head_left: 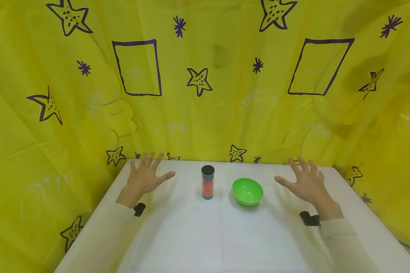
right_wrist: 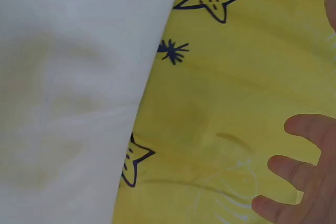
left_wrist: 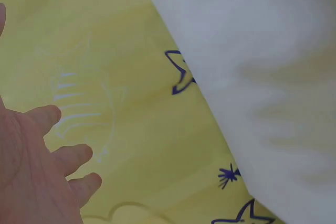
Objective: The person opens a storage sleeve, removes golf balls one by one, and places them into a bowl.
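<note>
I see the left hand (head_left: 144, 181) and right hand (head_left: 309, 185), fingers spread and empty, flanking a black-capped canister (head_left: 207, 185) upright near a green bowl (head_left: 247, 192) on the tabletop (head_left: 191, 239); drawn stars (head_left: 199, 81) mark the yellow cloth (head_left: 218, 121).

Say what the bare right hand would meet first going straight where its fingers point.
Probably the yellow curtain printed with dark star outlines; the right hand points toward it, with the glossy green round bowl off to the left. Its distance is unclear.

Can read no text, number, brand or sign on cylinder (head_left: 207, 186), bowl (head_left: 247, 190), or curtain (head_left: 222, 125) beyond table's (head_left: 181, 235) far edge.
</note>
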### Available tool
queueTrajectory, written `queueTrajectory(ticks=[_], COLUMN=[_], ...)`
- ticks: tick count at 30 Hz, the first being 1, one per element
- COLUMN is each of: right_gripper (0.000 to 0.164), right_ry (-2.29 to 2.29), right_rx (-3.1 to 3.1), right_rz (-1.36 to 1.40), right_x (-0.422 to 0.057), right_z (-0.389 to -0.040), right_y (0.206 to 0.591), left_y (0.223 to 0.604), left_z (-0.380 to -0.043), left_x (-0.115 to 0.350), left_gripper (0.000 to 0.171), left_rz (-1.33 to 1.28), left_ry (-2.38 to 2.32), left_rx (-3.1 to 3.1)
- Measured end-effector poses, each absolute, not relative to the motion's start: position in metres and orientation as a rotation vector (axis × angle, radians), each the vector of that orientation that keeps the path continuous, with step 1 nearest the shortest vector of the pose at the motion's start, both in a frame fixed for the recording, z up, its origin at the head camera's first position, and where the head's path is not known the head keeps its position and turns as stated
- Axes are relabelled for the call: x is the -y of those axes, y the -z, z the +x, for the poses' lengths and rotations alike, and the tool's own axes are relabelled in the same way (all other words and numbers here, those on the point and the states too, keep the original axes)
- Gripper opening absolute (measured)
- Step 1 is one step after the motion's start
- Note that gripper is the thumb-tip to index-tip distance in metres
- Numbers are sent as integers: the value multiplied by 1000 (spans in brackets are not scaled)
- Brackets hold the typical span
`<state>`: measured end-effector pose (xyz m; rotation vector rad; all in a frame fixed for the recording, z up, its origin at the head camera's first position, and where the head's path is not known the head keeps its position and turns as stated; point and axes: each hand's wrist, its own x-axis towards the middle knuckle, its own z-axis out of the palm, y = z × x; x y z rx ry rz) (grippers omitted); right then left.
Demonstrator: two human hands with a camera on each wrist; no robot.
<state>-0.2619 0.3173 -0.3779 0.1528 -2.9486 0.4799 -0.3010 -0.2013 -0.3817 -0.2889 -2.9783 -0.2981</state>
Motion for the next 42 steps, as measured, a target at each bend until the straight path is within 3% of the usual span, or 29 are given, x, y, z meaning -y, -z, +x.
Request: queueTrajectory(ticks=[5,18,32,42], right_gripper=[91,55,33,28], right_ry=[-647,-1065,-1154,-1177], right_rx=[2879,2600,2529,2593], right_rz=[170,432,659,728], right_x=[-300,-254,-216,-207], right_z=[-258,-248,-253,-256], right_y=[377,363,376,390], left_y=[384,403,425,448], left_z=[-296,-300,-304,-307], left_x=[185,120,90,84], left_gripper=[92,58,25,46], left_rz=[-305,-356,-388,-421], left_ry=[480,1226,1327,1333], left_rx=[2929,2500,2303,2594])
